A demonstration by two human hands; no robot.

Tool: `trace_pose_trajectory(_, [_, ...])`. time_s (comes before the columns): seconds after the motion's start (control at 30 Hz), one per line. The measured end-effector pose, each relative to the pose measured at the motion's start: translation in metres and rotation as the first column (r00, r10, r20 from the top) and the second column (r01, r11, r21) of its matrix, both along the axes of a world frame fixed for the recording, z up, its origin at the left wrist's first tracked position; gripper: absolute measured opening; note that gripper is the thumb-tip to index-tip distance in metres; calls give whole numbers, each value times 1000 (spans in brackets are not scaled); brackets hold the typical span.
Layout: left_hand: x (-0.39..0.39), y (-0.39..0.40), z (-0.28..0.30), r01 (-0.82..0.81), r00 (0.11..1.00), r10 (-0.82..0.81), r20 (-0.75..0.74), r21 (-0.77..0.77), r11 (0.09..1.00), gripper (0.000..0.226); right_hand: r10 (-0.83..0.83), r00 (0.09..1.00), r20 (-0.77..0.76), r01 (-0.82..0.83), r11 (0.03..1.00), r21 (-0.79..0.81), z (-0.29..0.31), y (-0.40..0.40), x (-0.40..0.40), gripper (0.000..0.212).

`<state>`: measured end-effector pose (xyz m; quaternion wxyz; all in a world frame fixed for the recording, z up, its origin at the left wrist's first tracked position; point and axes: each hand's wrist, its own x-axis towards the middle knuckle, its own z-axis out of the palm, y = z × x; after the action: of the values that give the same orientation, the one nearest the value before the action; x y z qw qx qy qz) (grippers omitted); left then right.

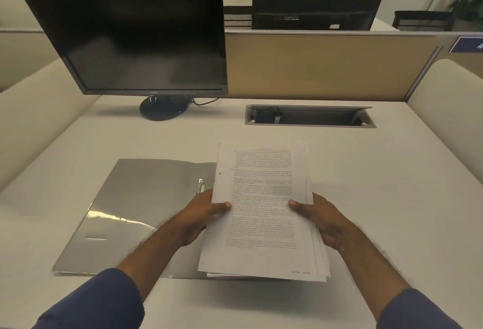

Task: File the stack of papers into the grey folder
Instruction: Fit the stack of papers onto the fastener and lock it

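A stack of printed white papers [261,211] is held above the desk, tilted toward me, with a punched hole near its left edge. My left hand [201,213] grips its left edge, thumb on top. My right hand [321,219] grips the right edge the same way. The grey folder [136,208] lies open flat on the desk beneath and to the left of the papers. Its left flap has a clear pocket, and a metal fastener [200,185] stands at the spine, just left of the stack. The folder's right half is mostly hidden by the papers.
A dark monitor [130,38] on a round base [163,110] stands at the back left. An open cable tray [309,117] is set into the desk behind the papers. Cream partitions [449,109] close both sides, and a beige divider panel [326,67] closes the back.
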<state>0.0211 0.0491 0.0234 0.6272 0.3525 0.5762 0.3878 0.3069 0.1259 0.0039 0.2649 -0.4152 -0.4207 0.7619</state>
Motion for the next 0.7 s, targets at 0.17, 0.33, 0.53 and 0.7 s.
trace_pose_trajectory(0.17, [-31,-4,-19,-191,879,234,-416,142,971,22,-71,997,31,72,997,-21,-5,4,-8,42])
trace_pose_trajectory(0.33, [-79,-21,-52,110,365,217,-905,274,956,34,-104,993,61,107,993,-54,-12,7,-8,43])
trace_pose_trajectory(0.53, [-105,-40,-88,150,183,121,-976,150,977,68,-103,989,110,112,991,-76,-16,12,-5,39])
trace_pose_trajectory(0.7, [-95,-36,-104,200,210,86,-974,129,971,75,-93,987,129,104,991,-82,-19,17,2,41])
